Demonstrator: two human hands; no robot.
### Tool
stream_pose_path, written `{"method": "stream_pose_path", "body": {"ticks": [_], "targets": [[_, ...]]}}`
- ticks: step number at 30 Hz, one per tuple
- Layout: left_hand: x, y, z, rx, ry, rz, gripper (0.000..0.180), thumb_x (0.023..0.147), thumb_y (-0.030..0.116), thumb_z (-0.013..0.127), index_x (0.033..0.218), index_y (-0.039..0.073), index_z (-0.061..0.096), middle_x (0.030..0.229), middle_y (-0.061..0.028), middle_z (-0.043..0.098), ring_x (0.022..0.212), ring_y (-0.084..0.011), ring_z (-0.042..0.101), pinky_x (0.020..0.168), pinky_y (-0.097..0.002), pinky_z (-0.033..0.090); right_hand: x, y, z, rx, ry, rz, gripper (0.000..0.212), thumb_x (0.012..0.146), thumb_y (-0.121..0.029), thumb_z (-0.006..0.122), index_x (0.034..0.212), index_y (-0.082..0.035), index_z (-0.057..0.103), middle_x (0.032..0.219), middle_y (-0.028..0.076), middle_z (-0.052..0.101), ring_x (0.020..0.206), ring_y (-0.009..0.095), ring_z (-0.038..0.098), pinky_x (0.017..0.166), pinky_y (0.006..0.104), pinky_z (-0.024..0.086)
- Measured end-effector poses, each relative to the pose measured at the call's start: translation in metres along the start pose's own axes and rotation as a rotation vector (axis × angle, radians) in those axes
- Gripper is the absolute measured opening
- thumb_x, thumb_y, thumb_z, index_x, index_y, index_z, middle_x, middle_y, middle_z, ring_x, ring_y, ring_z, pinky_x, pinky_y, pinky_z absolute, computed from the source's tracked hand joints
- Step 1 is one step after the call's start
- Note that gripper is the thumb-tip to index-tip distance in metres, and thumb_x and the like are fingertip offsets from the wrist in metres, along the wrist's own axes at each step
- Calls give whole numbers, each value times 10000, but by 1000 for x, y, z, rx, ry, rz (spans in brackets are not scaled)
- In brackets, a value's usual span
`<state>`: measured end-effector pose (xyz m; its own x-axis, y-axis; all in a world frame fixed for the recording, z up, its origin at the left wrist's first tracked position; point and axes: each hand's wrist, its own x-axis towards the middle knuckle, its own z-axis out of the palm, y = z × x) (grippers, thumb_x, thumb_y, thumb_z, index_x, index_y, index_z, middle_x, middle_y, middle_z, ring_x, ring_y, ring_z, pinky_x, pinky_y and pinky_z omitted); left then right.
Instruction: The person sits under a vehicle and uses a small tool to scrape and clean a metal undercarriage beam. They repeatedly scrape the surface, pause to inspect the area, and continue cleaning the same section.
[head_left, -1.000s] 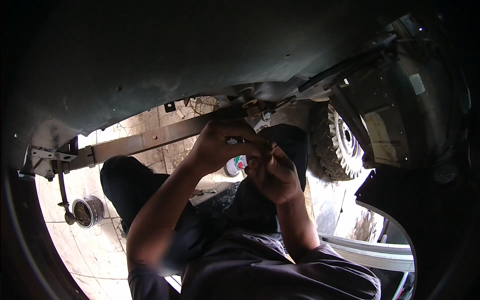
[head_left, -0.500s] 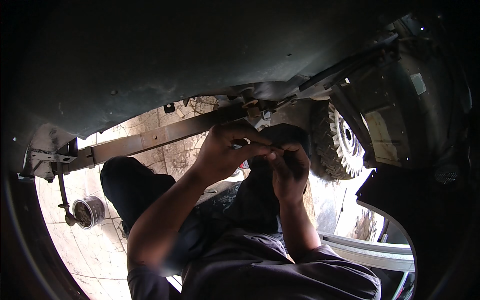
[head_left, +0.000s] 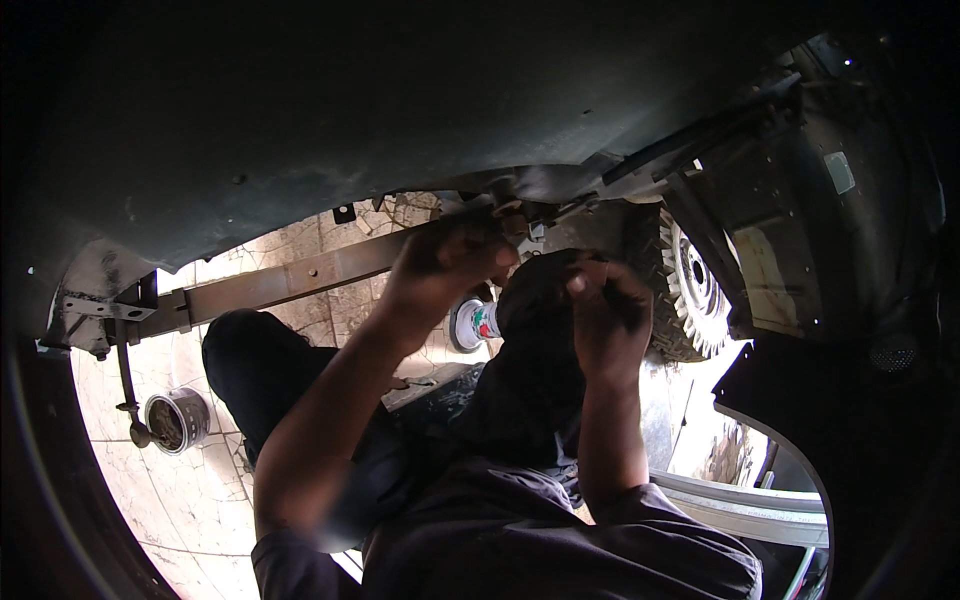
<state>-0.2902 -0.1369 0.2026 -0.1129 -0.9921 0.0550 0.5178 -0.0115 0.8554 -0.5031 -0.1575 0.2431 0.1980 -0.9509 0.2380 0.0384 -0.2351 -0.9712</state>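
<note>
My left hand point(head_left: 445, 275) is raised under the vehicle's dark underside, its fingers bent inward and slightly blurred. A short gap to the right of it, my right hand point(head_left: 612, 310) is closed, with thumb and fingertips pressed together. Whatever either hand pinches is too small and dark to make out. Both are above my dark-trousered knee point(head_left: 530, 330). Just beyond the left hand sits a rusty metal fitting point(head_left: 514, 222) at the end of a long brown metal bar point(head_left: 290, 282). Below the left hand stands a white can with red and green marks point(head_left: 468, 322).
Overhead spreads a dark body panel point(head_left: 380, 110). A wheel with a chunky tyre point(head_left: 690, 275) stands at right. On the cracked tile floor point(head_left: 190, 500) at left is a round tin point(head_left: 180, 420) with dark contents, beside a hanging metal rod point(head_left: 127, 380). A curved panel edge point(head_left: 780, 430) lies lower right.
My hands, which met at the fingertips, have drawn apart: the left a little left and up, the right to the right. The white can now shows between them.
</note>
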Motion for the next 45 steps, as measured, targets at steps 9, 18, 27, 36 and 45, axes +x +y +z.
{"method": "stream_pose_path", "body": {"ticks": [9,18,27,36,45], "targets": [[6,8,5,-210,-38,-52,514,1028,377,655,1395,25,582,1127,-93,715,994,-175,692,847,-339,556,54,-49,28,-321,-285,-75,159,889,18,763,1048,25,769,944,104,773,846,126,710,762,259,547],[9,3,4,-325,-30,25,374,1023,287,675,1280,16,661,1091,-77,703,957,-152,688,815,-331,570,71,-60,32,-578,-354,-159,152,875,-8,766,1026,-1,783,928,142,774,820,184,753,752,297,568],[5,13,7,-270,-3,11,351,1012,284,686,1223,3,690,1006,-72,705,889,-160,684,744,-317,556,63,-60,30,-525,-335,-114,167,877,-8,768,1042,14,776,944,148,775,858,204,763,770,308,574],[5,9,6,-228,37,-21,397,1008,303,682,1259,-5,683,1104,-107,726,949,-174,694,764,-320,557,65,-61,26,-579,-345,-182,155,890,-44,760,1034,9,782,872,144,772,788,191,758,707,311,560],[7,11,9,-256,21,-7,358,996,298,712,1195,1,707,947,-72,717,867,-166,686,737,-311,538,60,-66,25,-614,-347,-94,127,894,-33,760,1004,31,763,882,129,763,773,147,714,706,274,536]]}}
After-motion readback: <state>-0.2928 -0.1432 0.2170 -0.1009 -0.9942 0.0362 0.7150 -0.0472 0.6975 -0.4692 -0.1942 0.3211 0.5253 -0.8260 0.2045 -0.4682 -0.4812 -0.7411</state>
